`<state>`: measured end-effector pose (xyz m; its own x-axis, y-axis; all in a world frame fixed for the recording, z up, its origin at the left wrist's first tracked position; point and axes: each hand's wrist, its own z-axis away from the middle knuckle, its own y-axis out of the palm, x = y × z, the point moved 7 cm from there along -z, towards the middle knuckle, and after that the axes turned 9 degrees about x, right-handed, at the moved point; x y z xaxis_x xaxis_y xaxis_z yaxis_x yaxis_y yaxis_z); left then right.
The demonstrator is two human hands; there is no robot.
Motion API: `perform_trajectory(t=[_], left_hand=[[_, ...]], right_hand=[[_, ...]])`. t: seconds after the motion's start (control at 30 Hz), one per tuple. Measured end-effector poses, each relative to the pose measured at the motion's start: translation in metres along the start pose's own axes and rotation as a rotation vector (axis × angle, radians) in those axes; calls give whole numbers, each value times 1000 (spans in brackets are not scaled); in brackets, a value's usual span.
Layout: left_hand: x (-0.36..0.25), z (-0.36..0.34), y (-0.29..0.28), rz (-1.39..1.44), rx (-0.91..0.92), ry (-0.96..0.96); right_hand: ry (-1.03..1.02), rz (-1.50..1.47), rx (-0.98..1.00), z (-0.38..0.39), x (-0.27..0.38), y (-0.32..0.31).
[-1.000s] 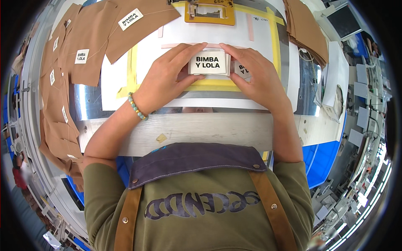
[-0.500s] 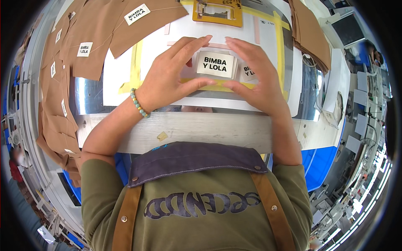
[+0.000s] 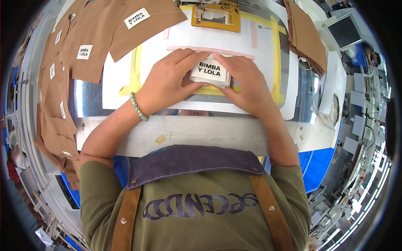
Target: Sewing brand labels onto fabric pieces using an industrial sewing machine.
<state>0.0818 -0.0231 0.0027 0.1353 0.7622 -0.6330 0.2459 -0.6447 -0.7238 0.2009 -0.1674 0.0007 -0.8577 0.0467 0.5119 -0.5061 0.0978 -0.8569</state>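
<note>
A stack of small white labels with black print (image 3: 208, 74) rests on a white sheet (image 3: 117, 79) taped down with yellow tape (image 3: 275, 62). My left hand (image 3: 167, 79) grips its left side, thumb at the lower edge and fingertips at the top corner. My right hand (image 3: 247, 85) holds the right side, index finger at the upper corner and thumb below. The stack's lower sheets show slightly staggered. A pink strip (image 3: 180, 49) lies just above it. What lies under my right palm is hidden.
Brown cut pieces (image 3: 88, 23) with white labels cover the left; more brown pieces (image 3: 305, 29) are stacked at right. A yellow template (image 3: 230, 25) lies beyond my hands. A white box (image 3: 331, 104), a screen (image 3: 343, 31) and blue bins (image 3: 316, 167) sit around the pale table edge (image 3: 188, 134).
Half a second ago my fingers were spread off the stack; now both hands close on it again. The stack is slightly tilted, and the label beside it is covered by my right hand.
</note>
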Motion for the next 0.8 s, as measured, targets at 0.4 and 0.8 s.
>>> perform_trajectory(t=[0.4,0.8], left_hand=[[-21,-6,-24,-132,42,60],[-33,-11,27,-507,201,212]], right_hand=[[125,88,-422,54,-36,-125],[393,615,-418,74,-149,-139]])
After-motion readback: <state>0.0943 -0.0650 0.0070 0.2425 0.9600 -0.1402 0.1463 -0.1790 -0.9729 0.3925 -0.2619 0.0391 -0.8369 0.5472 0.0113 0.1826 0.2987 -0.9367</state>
